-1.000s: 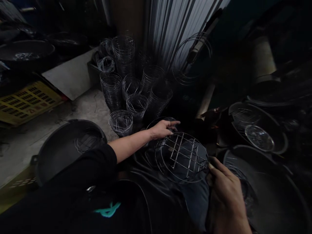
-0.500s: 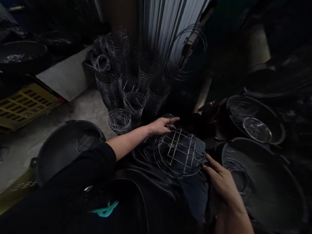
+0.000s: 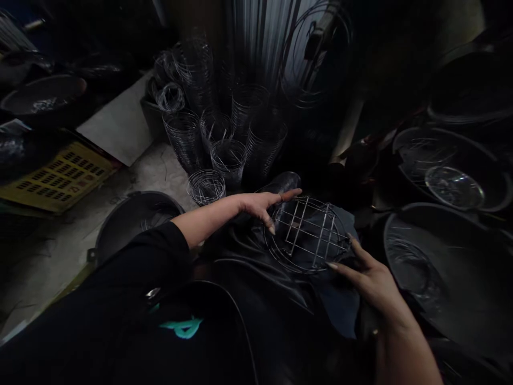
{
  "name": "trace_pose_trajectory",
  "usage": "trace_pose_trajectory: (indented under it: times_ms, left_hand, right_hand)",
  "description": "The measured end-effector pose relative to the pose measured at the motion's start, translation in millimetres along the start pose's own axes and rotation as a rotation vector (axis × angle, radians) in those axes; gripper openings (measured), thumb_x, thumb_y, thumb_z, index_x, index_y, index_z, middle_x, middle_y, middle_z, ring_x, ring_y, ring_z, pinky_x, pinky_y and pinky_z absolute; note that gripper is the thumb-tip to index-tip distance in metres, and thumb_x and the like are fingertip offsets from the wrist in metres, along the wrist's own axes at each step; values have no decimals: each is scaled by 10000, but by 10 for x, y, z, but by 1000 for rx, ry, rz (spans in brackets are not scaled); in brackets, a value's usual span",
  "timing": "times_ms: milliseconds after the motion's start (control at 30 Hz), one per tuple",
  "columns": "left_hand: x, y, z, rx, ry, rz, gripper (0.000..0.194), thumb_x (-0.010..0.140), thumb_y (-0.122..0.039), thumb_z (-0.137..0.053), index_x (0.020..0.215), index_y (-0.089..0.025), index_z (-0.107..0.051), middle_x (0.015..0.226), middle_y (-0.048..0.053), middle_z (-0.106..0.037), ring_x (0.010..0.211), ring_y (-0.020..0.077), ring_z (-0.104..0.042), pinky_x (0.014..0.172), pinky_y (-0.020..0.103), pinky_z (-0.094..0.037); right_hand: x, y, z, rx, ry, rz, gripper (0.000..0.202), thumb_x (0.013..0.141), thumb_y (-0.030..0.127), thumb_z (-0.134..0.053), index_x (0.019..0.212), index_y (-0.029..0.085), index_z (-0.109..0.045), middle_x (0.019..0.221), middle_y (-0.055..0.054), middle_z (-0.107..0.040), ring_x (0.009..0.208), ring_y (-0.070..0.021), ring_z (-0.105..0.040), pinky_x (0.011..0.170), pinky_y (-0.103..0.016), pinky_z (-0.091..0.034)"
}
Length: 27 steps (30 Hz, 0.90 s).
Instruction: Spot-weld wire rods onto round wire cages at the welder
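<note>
A round wire rack [image 3: 310, 232], a welded grid inside wire rings, lies tilted over a dark grey cloth [image 3: 339, 307] in front of me. My left hand [image 3: 262, 206] is at its far left rim, thumb and fingers spread apart, with the thumb tip at the outer ring. Whether the fingers press on the wire is hard to see. On the right edge my right hand [image 3: 377, 280] grips the rack, its thumb at the near side and its fingers farther up the rim. Beneath the cloth is dark, shiny material [image 3: 260, 272].
Stacks of wire rings [image 3: 266, 141] stand on the floor beyond my left arm. Large dark basins [image 3: 460, 278] holding wire pieces are at right, another basin [image 3: 120, 230] at left. A yellow crate [image 3: 68, 176] and a pale board [image 3: 120, 128] lie farther left.
My left hand has opened wider, its thumb now down by the rack's left rim. The right hand stays on the right edge. The view has shifted slightly.
</note>
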State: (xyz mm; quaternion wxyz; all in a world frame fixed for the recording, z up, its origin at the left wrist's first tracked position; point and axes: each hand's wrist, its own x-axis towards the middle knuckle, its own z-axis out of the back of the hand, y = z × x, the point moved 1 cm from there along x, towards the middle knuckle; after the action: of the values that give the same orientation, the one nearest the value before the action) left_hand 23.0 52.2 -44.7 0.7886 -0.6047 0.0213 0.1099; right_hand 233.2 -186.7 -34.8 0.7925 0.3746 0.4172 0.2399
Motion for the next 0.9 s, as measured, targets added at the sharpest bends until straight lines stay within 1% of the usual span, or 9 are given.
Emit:
trace_pose_trajectory:
  times_ms: [233,400,467,567,633,700,733,800,900]
  left_hand:
    - [-127,-19,-21,-90,-139,36,1304,438,-208,-913,1527,-240,-196,1563,104,-341,1401,320,-386,1138,397,-346]
    - [-324,-138,432,-405,-948,200,1134,660,-126,-742,1546,-209,-39,1466,236,-434,911,213,-693,767,354,-564]
    - [-387,-381,497,-393,-1104,107,945,750,-84,-609,1542,-181,-102,1346,202,-568,765,156,-687,704,318,-562]
    - [-387,-867,209,-135,-933,-251,732,806,-73,-549,1489,-223,-332,1257,98,-657,884,168,-694,807,305,-559]
    - [-334,-1111,-171,121,-600,-432,594,829,-66,-519,1404,-212,-486,1329,61,-622,1085,190,-657,949,301,-517]
    - [-276,-1199,-532,350,-205,-530,540,820,-55,-509,1342,-179,-560,1383,60,-584,1211,196,-598,990,272,-493]
    - [-259,-1185,-651,435,-136,-547,480,818,-90,-545,1284,-179,-615,1360,65,-604,1225,221,-588,1011,302,-483]
    - [-248,-1078,-739,491,-217,-533,394,815,-202,-635,1207,-202,-672,1295,77,-650,1221,262,-584,1068,384,-438]
    - [-288,-823,-606,311,-705,-398,438,800,-296,-698,1231,-231,-653,1287,93,-649,1246,267,-550,1122,458,-362]
  right_hand:
    - [-64,-7,35,54,-27,82,994,431,416,-879,1350,189,-573,1165,-80,-695,1073,-291,-646,877,-359,-560]
    - [-277,185,339,386,-218,-22,769,413,376,-906,1139,229,-700,682,-5,-686,515,-129,-591,463,-209,-496]
    - [-315,341,375,494,-234,15,655,415,365,-920,1029,250,-724,657,-5,-670,469,-105,-556,441,-196,-471]
    - [-302,619,194,629,9,118,654,453,536,-892,1019,276,-693,929,-78,-722,649,-197,-666,485,-265,-515]
    - [-278,759,-18,687,189,132,690,481,625,-846,1051,281,-666,1068,-99,-703,724,-239,-682,467,-288,-506]
    - [-258,814,-195,714,187,120,641,500,526,-865,1041,251,-658,965,-73,-713,663,-201,-660,448,-255,-475]
    - [-252,809,-250,716,132,110,601,502,436,-874,1023,230,-657,865,-48,-709,605,-169,-634,440,-233,-458]
    - [-257,755,-293,710,37,85,570,482,303,-869,999,195,-654,705,-4,-673,499,-119,-563,419,-204,-424]
    - [-290,643,-257,710,38,48,581,476,278,-860,1005,173,-644,666,-7,-672,424,-89,-493,389,-196,-387]
